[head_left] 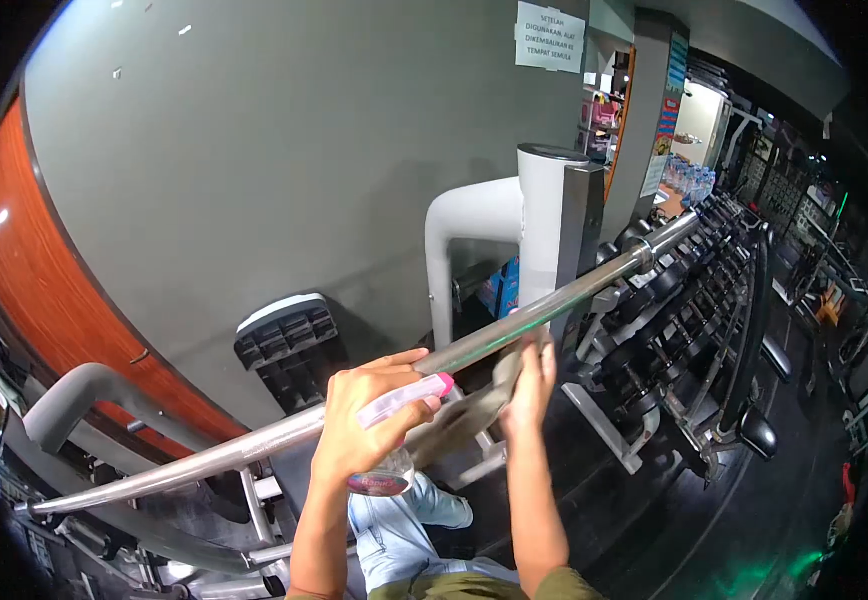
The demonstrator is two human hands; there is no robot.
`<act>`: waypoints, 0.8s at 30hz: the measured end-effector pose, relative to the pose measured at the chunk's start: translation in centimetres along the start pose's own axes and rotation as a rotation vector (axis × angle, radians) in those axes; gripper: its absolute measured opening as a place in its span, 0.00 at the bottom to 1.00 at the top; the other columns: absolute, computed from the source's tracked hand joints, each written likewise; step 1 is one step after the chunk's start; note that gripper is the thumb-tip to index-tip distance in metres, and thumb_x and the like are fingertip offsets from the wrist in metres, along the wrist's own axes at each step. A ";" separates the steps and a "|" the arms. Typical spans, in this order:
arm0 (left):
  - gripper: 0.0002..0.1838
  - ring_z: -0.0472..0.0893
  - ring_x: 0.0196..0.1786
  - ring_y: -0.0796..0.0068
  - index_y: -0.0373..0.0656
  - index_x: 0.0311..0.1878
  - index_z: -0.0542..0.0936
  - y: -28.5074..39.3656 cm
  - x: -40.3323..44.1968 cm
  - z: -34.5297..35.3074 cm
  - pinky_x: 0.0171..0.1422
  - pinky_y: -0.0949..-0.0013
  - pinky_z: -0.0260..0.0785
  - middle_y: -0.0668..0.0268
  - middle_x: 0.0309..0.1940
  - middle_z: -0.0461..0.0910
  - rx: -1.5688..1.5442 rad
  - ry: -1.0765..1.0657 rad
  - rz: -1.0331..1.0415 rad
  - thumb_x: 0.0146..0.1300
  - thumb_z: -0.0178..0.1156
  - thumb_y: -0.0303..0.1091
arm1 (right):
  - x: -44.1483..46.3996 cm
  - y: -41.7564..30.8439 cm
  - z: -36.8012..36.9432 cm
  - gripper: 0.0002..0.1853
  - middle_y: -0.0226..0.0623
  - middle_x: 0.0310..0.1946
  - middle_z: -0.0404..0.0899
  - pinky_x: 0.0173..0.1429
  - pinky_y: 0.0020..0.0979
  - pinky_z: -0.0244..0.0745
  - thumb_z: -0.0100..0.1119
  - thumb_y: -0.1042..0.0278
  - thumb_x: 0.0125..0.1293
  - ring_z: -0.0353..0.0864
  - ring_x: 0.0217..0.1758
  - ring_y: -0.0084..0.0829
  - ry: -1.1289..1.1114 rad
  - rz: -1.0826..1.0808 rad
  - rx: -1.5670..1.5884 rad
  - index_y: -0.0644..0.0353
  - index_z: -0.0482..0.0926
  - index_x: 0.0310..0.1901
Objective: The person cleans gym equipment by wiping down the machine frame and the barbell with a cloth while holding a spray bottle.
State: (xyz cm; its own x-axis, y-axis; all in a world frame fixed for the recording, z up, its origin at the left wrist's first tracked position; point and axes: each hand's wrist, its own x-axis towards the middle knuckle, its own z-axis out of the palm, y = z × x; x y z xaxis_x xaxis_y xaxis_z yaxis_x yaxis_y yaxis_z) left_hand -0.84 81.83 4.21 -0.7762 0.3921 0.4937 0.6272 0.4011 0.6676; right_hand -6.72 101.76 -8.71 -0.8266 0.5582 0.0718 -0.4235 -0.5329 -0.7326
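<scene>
A long metal barbell (284, 433) crosses the view from lower left to upper right. My left hand (369, 405) is wrapped round a spray bottle (394, 403) with a pink nozzle tip, and its fingers rest against the bar. The bottle's clear body with a label shows below that hand. To the right, my right hand (527, 390) holds a greyish cloth (464, 420) close under the bar. The cloth hangs toward the left and is smeared by motion.
A white and grey machine post (544, 230) stands behind the bar. Racks of dumbbells (669, 330) run along the right. A grey wall (254, 150) bears a paper sign (550, 37). A black bracketed piece (289, 335) leans by the wall, and a curved grey frame (84, 400) is at left.
</scene>
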 end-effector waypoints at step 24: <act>0.23 0.80 0.27 0.64 0.36 0.29 0.84 2.7 4.7 4.8 0.37 0.63 0.70 0.58 0.24 0.82 -0.001 0.057 -0.104 0.61 0.54 0.49 | 5.5 -13.0 0.3 0.11 0.39 0.49 0.86 0.55 0.37 0.79 0.59 0.75 0.68 0.87 0.51 0.43 -0.351 -0.754 -1.148 0.59 0.85 0.49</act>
State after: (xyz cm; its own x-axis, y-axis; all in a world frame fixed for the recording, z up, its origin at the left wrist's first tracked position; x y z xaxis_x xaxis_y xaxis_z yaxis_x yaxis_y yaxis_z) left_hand -2.47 88.77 5.63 -0.8397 0.3005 0.4523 0.5427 0.4360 0.7179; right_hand -5.87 111.57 1.37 -0.6612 0.1971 0.7239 -0.4062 0.7172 -0.5663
